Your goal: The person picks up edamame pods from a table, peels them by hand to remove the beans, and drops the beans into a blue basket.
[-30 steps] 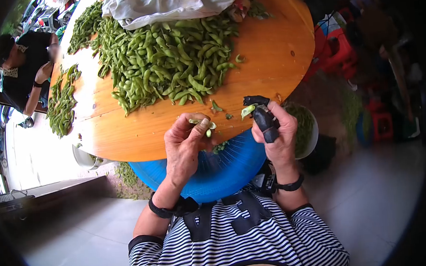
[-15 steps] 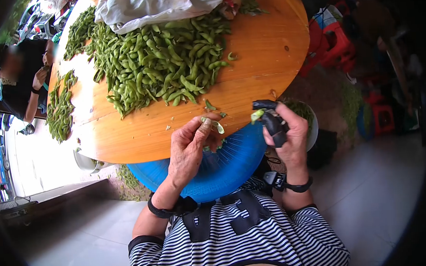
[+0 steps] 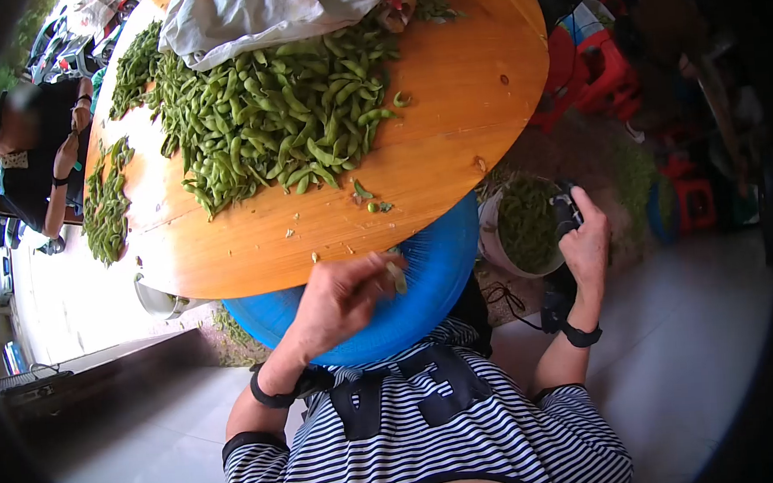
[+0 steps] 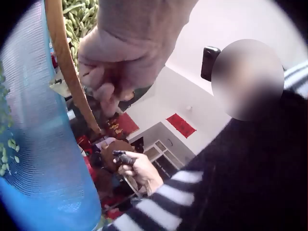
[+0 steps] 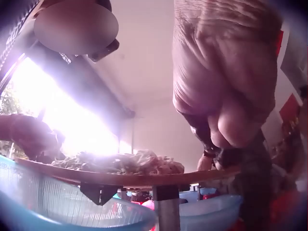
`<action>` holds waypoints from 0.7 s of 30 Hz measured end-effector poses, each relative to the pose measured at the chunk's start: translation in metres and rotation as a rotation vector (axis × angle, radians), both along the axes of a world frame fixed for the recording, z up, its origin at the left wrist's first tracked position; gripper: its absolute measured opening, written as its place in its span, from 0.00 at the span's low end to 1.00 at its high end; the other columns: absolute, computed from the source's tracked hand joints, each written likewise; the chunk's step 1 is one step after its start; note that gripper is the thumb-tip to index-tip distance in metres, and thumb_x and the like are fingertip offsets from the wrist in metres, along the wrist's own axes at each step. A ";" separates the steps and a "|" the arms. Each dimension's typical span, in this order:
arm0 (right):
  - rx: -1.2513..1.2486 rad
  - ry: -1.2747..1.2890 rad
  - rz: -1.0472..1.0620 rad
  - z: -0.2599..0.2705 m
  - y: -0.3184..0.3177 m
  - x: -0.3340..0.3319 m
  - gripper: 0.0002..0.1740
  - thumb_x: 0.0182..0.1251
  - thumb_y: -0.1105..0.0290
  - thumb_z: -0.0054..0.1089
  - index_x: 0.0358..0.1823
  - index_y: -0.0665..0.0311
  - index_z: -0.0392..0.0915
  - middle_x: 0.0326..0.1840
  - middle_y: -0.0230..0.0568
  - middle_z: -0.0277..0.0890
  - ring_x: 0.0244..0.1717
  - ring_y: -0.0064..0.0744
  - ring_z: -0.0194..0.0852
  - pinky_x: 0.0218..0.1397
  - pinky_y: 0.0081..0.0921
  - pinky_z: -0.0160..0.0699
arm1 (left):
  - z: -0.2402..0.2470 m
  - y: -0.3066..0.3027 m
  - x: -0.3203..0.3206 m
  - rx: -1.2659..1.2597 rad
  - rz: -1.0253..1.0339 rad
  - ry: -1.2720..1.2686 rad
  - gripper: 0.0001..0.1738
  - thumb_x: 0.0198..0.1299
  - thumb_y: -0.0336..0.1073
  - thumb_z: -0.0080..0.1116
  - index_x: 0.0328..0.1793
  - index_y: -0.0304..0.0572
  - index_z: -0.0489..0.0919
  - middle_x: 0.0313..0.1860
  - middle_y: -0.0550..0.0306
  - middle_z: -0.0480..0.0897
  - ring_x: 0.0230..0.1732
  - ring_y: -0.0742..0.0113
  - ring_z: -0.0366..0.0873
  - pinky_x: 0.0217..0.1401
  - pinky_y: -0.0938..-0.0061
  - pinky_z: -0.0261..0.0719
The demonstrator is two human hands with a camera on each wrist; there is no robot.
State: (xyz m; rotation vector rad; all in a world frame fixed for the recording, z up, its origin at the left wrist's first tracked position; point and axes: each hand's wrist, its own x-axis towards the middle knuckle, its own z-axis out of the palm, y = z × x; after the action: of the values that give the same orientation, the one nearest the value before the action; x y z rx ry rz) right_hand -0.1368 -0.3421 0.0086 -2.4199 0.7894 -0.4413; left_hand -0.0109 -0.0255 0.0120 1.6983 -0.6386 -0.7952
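In the head view the left hand (image 3: 341, 298) is over the blue basin (image 3: 374, 330), its curled fingers pinching a pale green pod (image 3: 397, 278), both blurred. The right hand (image 3: 586, 241) hangs beside the white bucket (image 3: 491, 236) of green scraps, black coverings (image 3: 567, 214) on its finger and thumb. Nothing shows between them; in the right wrist view that hand's (image 5: 226, 91) other fingers are loosely bent. A heap of green pods (image 3: 266, 117) lies on the wooden table (image 3: 451, 133). One round bean (image 3: 372, 207) sits near its edge.
A white cloth (image 3: 261, 21) covers the back of the heap. Smaller pods (image 3: 107, 204) lie at the table's left. Another person (image 3: 37, 155) sits beyond that side. A second white bucket (image 3: 153, 299) stands below left; red stools (image 3: 605, 77) stand at right.
The right hand has moved right and down from the table's edge to the bucket, and the pod at its black fingertips no longer shows. The left hand has lowered slightly toward the basin.
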 end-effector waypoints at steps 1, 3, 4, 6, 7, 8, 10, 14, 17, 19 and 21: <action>0.000 -0.003 -0.001 0.002 0.006 0.004 0.21 0.52 0.87 0.50 0.50 0.72 0.76 0.39 0.58 0.78 0.42 0.54 0.78 0.48 0.33 0.75 | -0.001 0.000 -0.002 0.000 -0.001 -0.003 0.11 0.61 0.23 0.55 0.50 0.30 0.80 0.34 0.56 0.84 0.35 0.65 0.81 0.46 0.73 0.80; 0.133 -0.145 0.105 0.003 0.018 0.014 0.15 0.58 0.84 0.53 0.47 0.71 0.78 0.36 0.54 0.79 0.37 0.45 0.79 0.45 0.29 0.75 | -0.002 0.002 -0.006 0.096 -0.251 -0.439 0.15 0.54 0.20 0.57 0.48 0.36 0.82 0.34 0.52 0.84 0.38 0.56 0.83 0.48 0.68 0.81; 0.127 -0.177 0.164 0.003 0.025 0.019 0.12 0.62 0.81 0.54 0.47 0.71 0.78 0.37 0.51 0.81 0.36 0.38 0.80 0.44 0.27 0.76 | 0.007 0.000 -0.004 0.136 -0.344 -0.447 0.16 0.50 0.18 0.57 0.46 0.40 0.83 0.37 0.49 0.84 0.41 0.50 0.82 0.49 0.64 0.81; 0.206 -0.212 0.307 0.014 0.050 0.031 0.14 0.57 0.83 0.56 0.45 0.70 0.78 0.34 0.47 0.80 0.35 0.35 0.80 0.41 0.26 0.75 | 0.005 0.001 -0.004 0.100 -0.310 -0.456 0.16 0.50 0.18 0.57 0.45 0.39 0.83 0.38 0.49 0.84 0.40 0.51 0.82 0.48 0.65 0.81; 0.208 -0.240 0.395 0.018 0.064 0.039 0.15 0.54 0.84 0.56 0.44 0.69 0.78 0.32 0.47 0.78 0.34 0.37 0.80 0.40 0.26 0.75 | 0.005 0.002 -0.004 0.061 -0.280 -0.464 0.15 0.50 0.18 0.57 0.44 0.39 0.82 0.39 0.49 0.83 0.40 0.52 0.83 0.47 0.66 0.81; 0.188 -0.236 0.494 0.020 0.075 0.047 0.17 0.51 0.85 0.56 0.44 0.69 0.77 0.32 0.47 0.76 0.33 0.40 0.79 0.38 0.29 0.75 | 0.010 0.003 -0.002 0.062 -0.279 -0.466 0.15 0.50 0.18 0.57 0.44 0.39 0.82 0.39 0.49 0.83 0.40 0.52 0.83 0.47 0.66 0.81; 0.146 -0.246 0.643 0.020 0.097 0.063 0.20 0.48 0.87 0.55 0.46 0.71 0.75 0.33 0.48 0.73 0.33 0.47 0.77 0.35 0.35 0.73 | 0.022 0.007 0.008 0.120 -0.139 -0.289 0.13 0.51 0.19 0.57 0.43 0.36 0.81 0.41 0.49 0.83 0.39 0.57 0.83 0.46 0.69 0.81; 0.110 -0.275 0.768 0.013 0.129 0.086 0.25 0.46 0.89 0.53 0.51 0.76 0.71 0.41 0.56 0.72 0.40 0.56 0.77 0.39 0.44 0.74 | 0.024 0.024 0.036 -0.182 0.151 -0.101 0.13 0.59 0.17 0.48 0.46 0.33 0.79 0.39 0.54 0.84 0.36 0.70 0.81 0.43 0.77 0.79; 0.071 -0.290 0.799 -0.004 0.137 0.098 0.26 0.47 0.89 0.52 0.53 0.76 0.72 0.43 0.57 0.74 0.40 0.57 0.78 0.39 0.44 0.75 | 0.026 0.032 0.047 -0.279 0.293 0.008 0.15 0.61 0.17 0.44 0.50 0.29 0.79 0.35 0.58 0.82 0.35 0.76 0.79 0.43 0.81 0.78; 0.062 -0.256 0.805 -0.005 0.141 0.101 0.27 0.47 0.89 0.52 0.54 0.76 0.72 0.42 0.56 0.75 0.40 0.58 0.78 0.39 0.44 0.75 | 0.010 0.037 0.051 -0.152 0.304 -0.038 0.15 0.61 0.17 0.44 0.51 0.30 0.79 0.32 0.59 0.82 0.34 0.77 0.79 0.42 0.81 0.78; 0.183 -0.191 0.838 -0.003 0.141 0.094 0.29 0.47 0.89 0.52 0.56 0.73 0.73 0.35 0.51 0.77 0.37 0.54 0.79 0.40 0.40 0.77 | -0.008 0.043 0.047 -0.127 0.312 -0.104 0.16 0.60 0.18 0.45 0.51 0.30 0.79 0.31 0.60 0.82 0.33 0.77 0.79 0.41 0.81 0.78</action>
State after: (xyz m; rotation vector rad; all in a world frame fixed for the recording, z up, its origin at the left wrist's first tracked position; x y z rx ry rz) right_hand -0.0424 -0.2010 0.0060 -2.2388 -0.2770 -0.2359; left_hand 0.0362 0.0174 0.0041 1.6774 -0.4677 -0.4396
